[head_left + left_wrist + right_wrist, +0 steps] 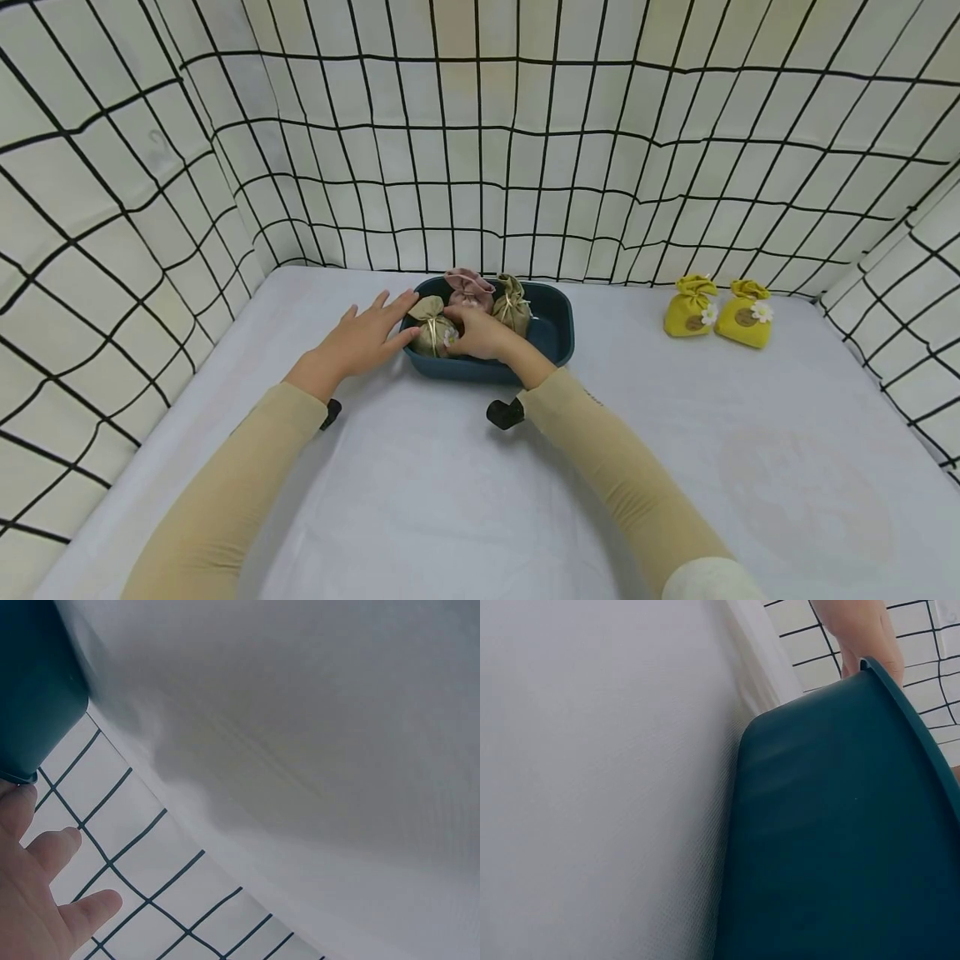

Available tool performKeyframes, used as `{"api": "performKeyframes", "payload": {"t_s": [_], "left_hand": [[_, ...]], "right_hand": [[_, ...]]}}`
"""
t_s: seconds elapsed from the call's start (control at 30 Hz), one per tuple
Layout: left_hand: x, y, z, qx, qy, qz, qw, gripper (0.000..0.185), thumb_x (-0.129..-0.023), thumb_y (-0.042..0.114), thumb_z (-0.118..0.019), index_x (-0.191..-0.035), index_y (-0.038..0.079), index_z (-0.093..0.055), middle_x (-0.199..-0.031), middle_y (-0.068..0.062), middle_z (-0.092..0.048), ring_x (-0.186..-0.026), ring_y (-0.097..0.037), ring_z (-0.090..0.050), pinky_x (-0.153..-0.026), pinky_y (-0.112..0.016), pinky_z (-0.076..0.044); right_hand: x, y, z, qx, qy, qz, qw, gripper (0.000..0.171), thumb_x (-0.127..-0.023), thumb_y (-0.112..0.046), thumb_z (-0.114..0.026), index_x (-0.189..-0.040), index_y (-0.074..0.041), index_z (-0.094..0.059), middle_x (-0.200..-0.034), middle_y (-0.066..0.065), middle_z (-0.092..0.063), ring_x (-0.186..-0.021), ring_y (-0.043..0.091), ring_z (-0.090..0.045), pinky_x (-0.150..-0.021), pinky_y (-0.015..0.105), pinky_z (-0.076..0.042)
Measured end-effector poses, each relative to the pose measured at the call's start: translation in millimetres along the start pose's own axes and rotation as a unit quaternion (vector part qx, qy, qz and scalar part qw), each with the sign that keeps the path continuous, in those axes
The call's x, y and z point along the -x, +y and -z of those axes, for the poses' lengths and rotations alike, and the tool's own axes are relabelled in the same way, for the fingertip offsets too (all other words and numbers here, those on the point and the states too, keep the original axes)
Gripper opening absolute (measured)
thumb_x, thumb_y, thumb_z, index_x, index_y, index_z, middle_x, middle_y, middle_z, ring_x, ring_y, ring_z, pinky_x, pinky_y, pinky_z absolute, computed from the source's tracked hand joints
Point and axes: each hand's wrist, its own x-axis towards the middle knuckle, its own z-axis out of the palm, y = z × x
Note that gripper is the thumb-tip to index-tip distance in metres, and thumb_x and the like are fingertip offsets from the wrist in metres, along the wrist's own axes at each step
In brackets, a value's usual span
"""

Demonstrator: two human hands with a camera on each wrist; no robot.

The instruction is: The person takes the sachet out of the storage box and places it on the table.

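A dark teal basin [465, 370] stands near the back of the table with several small drawstring pouches inside. My right hand [486, 335] reaches over its front rim and holds a khaki pouch [429, 335] at the left end, thumb and fingers on its right side. Behind lies a pink pouch [468, 287], and to its right another khaki pouch [512, 310]. My left hand [362, 337], fingers straight and spread, touches the basin's left rim. In the right wrist view the basin wall [832, 810] hides the right hand's fingers.
Two yellow pouches [688, 312] with white flowers stand on the white-covered table [420, 483] at the right. A black wire grid [480, 129] rises behind and along both sides. Dark wrist mounts [505, 414] sit under the sleeves.
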Motion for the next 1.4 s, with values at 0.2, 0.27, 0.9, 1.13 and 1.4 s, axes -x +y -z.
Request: {"api": "performKeyframes", "payload": {"t_s": [0.2,0.27,0.9,1.13,1.4], "left_hand": [[-0.1,1.6,1.2,0.003,0.001,-0.002,1.0,0.071,-0.11,0.051,-0.04,-0.167,0.014,-0.017,-0.17,-0.01,-0.016,-0.155,-0.04,-0.01,-0.116,-0.074,-0.008],[0.0,1.5,1.5,0.003,0.0,0.0,1.0,0.071,-0.11,0.05,-0.04,-0.166,0.014,-0.017,-0.17,-0.01,-0.017,-0.155,-0.04,-0.01,-0.116,-0.073,-0.008],[0.8,0.6,0.9,0.008,-0.001,0.002,1.0,0.071,-0.11,0.049,-0.042,-0.166,0.014,-0.017,-0.17,-0.009,-0.017,-0.155,-0.039,-0.01,-0.116,-0.073,-0.007],[1.5,1.7,1.5,0.007,-0.002,0.003,1.0,0.071,-0.11,0.048,-0.042,-0.166,0.014,-0.017,-0.17,-0.009,-0.017,-0.155,-0.04,-0.01,-0.116,-0.073,-0.008],[2.1,2.6,2.3,0.003,-0.001,0.004,1.0,0.071,-0.11,0.047,-0.043,-0.166,0.013,-0.017,-0.17,-0.01,-0.017,-0.155,-0.039,-0.01,-0.116,-0.073,-0.008]], "right_hand": [[2.3,-1.0,-0.4,0.058,0.002,-0.003,0.998,0.061,-0.092,-0.004,-0.076,-0.146,0.005,-0.049,-0.14,0.019,-0.058,-0.124,0.029,-0.058,-0.104,0.037,-0.047],[2.1,-1.1,-0.9,0.064,0.002,-0.002,0.998,0.06,-0.093,-0.005,-0.075,-0.145,0.005,-0.049,-0.139,0.019,-0.058,-0.123,0.029,-0.058,-0.104,0.036,-0.047],[1.8,0.9,-2.9,0.056,0.035,-0.015,0.998,0.062,-0.091,-0.014,-0.079,-0.145,0.003,-0.053,-0.125,0.016,-0.065,-0.104,0.025,-0.063,-0.09,0.033,-0.052],[1.7,0.5,-4.6,0.075,0.046,-0.007,0.996,0.059,-0.09,-0.016,-0.081,-0.141,0.002,-0.057,-0.121,0.014,-0.066,-0.099,0.022,-0.063,-0.086,0.032,-0.052],[4.0,-1.8,-5.3,0.079,0.063,-0.001,0.995,0.057,-0.089,-0.014,-0.083,-0.138,0.0,-0.059,-0.121,0.013,-0.067,-0.103,0.024,-0.065,-0.089,0.033,-0.053]]}}
